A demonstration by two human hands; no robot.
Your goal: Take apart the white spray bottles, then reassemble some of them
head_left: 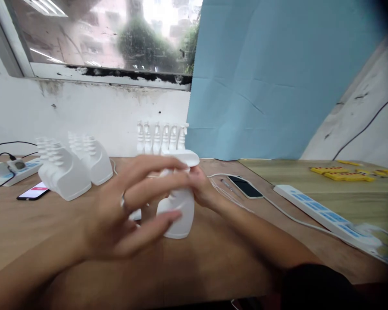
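A white plastic piece (181, 215) with a wide, smooth lower body and a flat rounded top (189, 158) stands upright in front of me, at or just above the table. My right hand (202, 185) is closed around its upper part from the right side; my left hand partly hides those fingers. In front of the piece, my left hand (132, 206), with a ring on one finger, has its fingers stretched out and its thumb apart. Its fingertips overlap the piece, and I cannot tell whether they touch it. A small white thing (136, 215) shows partly behind the left hand.
Several white pieces with ribbed necks (67, 172) stand at the left by a phone (34, 190) and a power strip (16, 171). More slim white pieces (157, 137) line the wall. On the right are another phone (245, 187), a long power strip (323, 213) and yellow items (345, 175).
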